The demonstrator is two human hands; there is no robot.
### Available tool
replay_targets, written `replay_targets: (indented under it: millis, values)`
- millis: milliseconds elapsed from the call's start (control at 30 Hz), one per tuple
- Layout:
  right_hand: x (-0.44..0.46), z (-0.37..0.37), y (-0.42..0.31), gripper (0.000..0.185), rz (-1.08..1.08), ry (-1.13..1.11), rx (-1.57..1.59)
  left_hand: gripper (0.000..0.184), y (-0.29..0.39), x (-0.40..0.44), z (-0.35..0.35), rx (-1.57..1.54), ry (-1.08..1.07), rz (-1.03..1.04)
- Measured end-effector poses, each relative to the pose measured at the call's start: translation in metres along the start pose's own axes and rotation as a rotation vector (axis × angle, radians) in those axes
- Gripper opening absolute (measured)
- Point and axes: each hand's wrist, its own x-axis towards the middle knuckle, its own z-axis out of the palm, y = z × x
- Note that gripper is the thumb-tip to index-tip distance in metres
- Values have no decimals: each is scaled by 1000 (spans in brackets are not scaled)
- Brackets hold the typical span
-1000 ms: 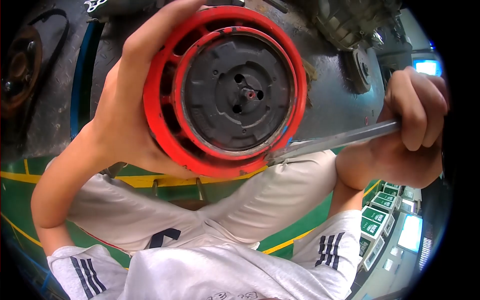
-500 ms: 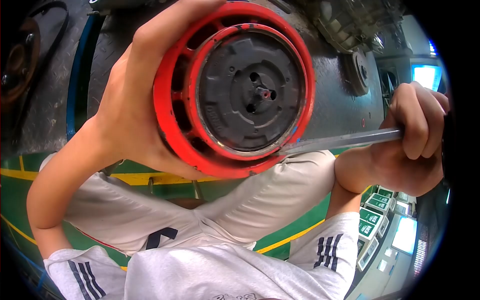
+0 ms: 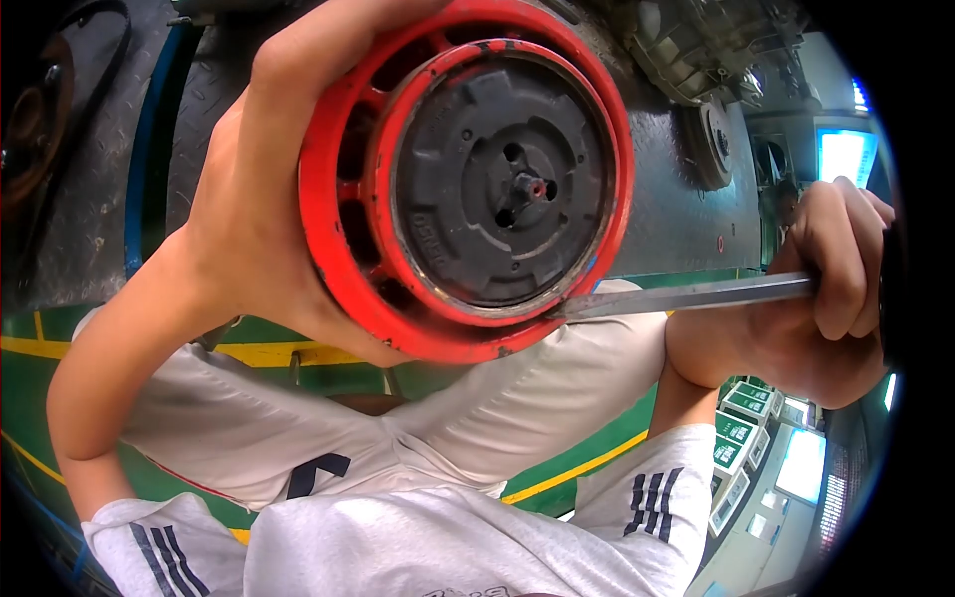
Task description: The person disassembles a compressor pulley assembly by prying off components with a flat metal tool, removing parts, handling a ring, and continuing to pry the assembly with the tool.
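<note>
My left hand (image 3: pixel 261 179) is wrapped round the left side of a red ring-shaped housing (image 3: pixel 333 224), holding it up with its face toward me. A round black disc (image 3: pixel 458 214) with three holes around a small centre stub sits inside the housing. In my right hand (image 3: pixel 841 289), closed, is a flat metal bar (image 3: pixel 706 296). The bar's far tip touches the lower right of the housing, by the rim of its inner ring. My left fingertips are out of sight at the top edge.
Behind the housing is a dark metal worktop (image 3: pixel 676 219). On it are a large metal casing (image 3: pixel 686 50) and a round metal part (image 3: pixel 708 144) at the right. A rusty wheel with a belt (image 3: pixel 40 129) lies at the far left. Green-labelled boxes (image 3: pixel 731 438) stand at the lower right.
The housing has moved a little right and turned slightly in my left hand. My right hand has moved right and down, and the bar now lies more level, its tip still at the rim.
</note>
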Motion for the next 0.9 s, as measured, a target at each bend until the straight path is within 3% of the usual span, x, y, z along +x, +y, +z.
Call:
replay_targets:
  millis: [233,467,567,633,900]
  values:
    - [3,1,17,43,-19,34,121,70,-1,-2,6,-63,84,-66]
    - [1,8,40,40,-63,-26,316,65,-3,-3,0,-7,59,-51]
    - [-3,7,40,38,-60,3,294,69,-5,-3,-3,-96,49,-124]
    - [-3,7,39,36,-81,35,260,82,-3,-2,0,28,15,24]
    - [7,17,31,27,-181,150,129,109,3,-2,3,57,-9,104]
